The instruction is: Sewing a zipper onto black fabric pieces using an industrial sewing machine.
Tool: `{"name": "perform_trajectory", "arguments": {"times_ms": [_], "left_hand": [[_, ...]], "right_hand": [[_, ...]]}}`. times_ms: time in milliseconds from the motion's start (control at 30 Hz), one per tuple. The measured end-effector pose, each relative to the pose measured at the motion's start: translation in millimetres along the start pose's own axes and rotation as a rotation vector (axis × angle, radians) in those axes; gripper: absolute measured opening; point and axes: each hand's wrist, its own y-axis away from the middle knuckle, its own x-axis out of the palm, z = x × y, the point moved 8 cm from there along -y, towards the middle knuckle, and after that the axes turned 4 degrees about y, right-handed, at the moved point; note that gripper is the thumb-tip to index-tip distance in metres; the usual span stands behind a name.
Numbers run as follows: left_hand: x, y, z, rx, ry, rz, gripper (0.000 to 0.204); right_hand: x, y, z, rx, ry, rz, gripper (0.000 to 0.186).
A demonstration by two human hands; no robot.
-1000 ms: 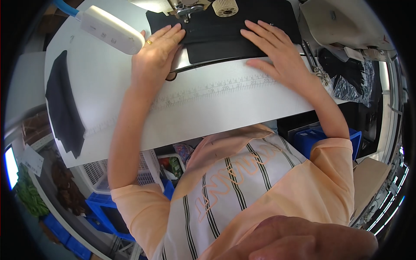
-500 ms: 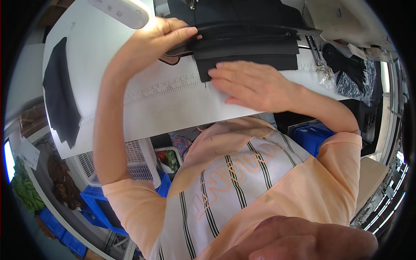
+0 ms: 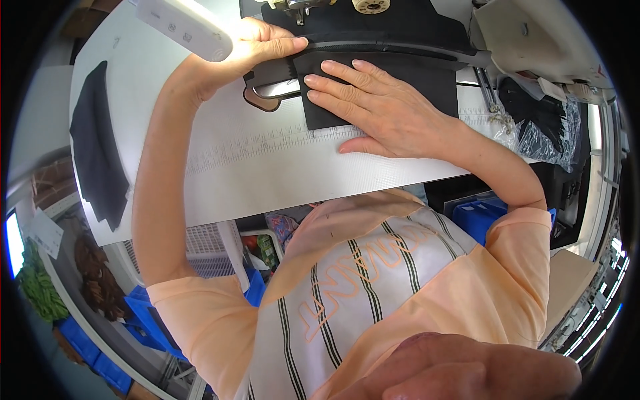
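Note:
A black fabric piece [image 3: 427, 87] lies near the far side of the white table [image 3: 267, 180], with a long raised fold [image 3: 400, 48] across its top. At the fold's left end my left hand [image 3: 257, 50] is closed, thumb along the top, pinching the black fabric; its other fingertips are partly hidden. My right hand [image 3: 387, 110] rests flat on the lower panel, fingers stretched and thumb apart. A sewing machine's presser foot [image 3: 300, 15] stands just beyond the fold. Beside my left hand, a brown-edged cut-out [image 3: 263, 99] shows in the tabletop.
A white lamp-like device [image 3: 183, 28] overhangs my left hand. Another black fabric piece [image 3: 97, 147] lies at the table's left. At right are metal tools [image 3: 485, 90] and a clear plastic bag [image 3: 567, 137]. A white basket [image 3: 213, 247] stands below the front edge.
My right hand has moved up onto the black panel and spread flat. The layered flaps and zipper visible before are now covered or folded under. The presser foot and a dial show more fully.

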Motion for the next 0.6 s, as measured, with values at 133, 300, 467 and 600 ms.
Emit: {"name": "perform_trajectory", "arguments": {"times_ms": [133,300,467,600], "left_hand": [[1,0,3,-0.016,-0.011,0.029,0.043],[11,9,-16,-0.013,0.129,0.147,0.033],[16,11,-11,0.009,0.241,0.039,0.019],[14,45,-44,0.577,-0.07,-0.315,0.017]], "right_hand": [[-1,0,0,-0.007,-0.009,-0.016,0.067],[2,0,-2,0.002,0.004,-0.01,0.067],[-3,6,8,-0.136,-0.043,-0.081,0.059],[-14,8,1,-0.133,-0.121,-0.226,0.037]]}}
